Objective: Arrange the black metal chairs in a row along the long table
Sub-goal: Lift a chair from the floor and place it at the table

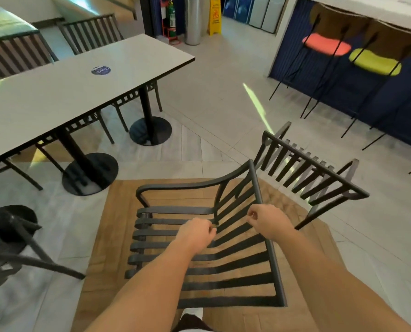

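Black chair point(199, 238) backrest partly hidden behind both hands' point(196, 232) grip.

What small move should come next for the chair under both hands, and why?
Probably close both hands on the chair and swing it left toward the table. The left hand and right hand hover at its backrest, which stands well away from the table's near side.

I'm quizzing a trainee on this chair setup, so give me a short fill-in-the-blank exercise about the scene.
1. Both hands, left hand and right hand, are on one black metal ____.
2. The round sticker lies on the long ____.
3. The stool with the yellow-green seat stands beside one with a ____ seat.

Missing words: chair; table; red
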`<state>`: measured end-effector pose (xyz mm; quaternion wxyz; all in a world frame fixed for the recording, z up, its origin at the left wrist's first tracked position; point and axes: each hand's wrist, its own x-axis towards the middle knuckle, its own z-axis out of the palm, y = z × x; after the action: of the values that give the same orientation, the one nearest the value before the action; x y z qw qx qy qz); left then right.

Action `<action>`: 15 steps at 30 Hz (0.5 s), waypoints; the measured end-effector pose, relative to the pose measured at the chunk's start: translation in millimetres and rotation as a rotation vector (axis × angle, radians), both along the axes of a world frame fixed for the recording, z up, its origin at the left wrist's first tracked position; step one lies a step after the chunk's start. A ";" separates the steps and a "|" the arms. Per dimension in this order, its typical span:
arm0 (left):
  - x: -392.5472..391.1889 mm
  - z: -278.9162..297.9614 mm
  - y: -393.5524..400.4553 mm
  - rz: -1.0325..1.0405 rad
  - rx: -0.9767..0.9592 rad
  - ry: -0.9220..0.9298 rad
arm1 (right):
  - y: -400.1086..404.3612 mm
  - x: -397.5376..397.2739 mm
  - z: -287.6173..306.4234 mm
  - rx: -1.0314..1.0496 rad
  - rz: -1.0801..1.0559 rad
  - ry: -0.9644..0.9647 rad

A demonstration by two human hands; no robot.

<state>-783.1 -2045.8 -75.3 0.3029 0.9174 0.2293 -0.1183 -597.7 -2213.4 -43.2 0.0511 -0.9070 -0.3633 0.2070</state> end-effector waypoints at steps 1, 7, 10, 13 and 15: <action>6.8 0.1 1.1 0.018 -0.006 0.005 | 4.4 11.1 -2.6 0.000 0.011 0.003; 40.2 -4.3 -13.2 0.179 -0.009 0.027 | 30.6 70.8 -26.2 -0.024 0.195 0.031; 52.4 -4.5 -27.9 0.303 -0.024 0.048 | 43.0 94.0 -40.0 -0.031 0.322 0.041; 60.2 -0.7 -52.6 0.474 -0.046 0.049 | 52.1 110.5 -48.3 -0.047 0.485 0.066; 64.2 3.3 -75.9 0.590 -0.060 0.073 | 54.2 117.3 -49.7 -0.053 0.580 0.081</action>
<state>-719.0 -2121.7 -72.1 0.3427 0.7969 0.4933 -0.0647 -480.4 -2159.2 -92.8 -0.0195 -0.7571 -0.5996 0.2586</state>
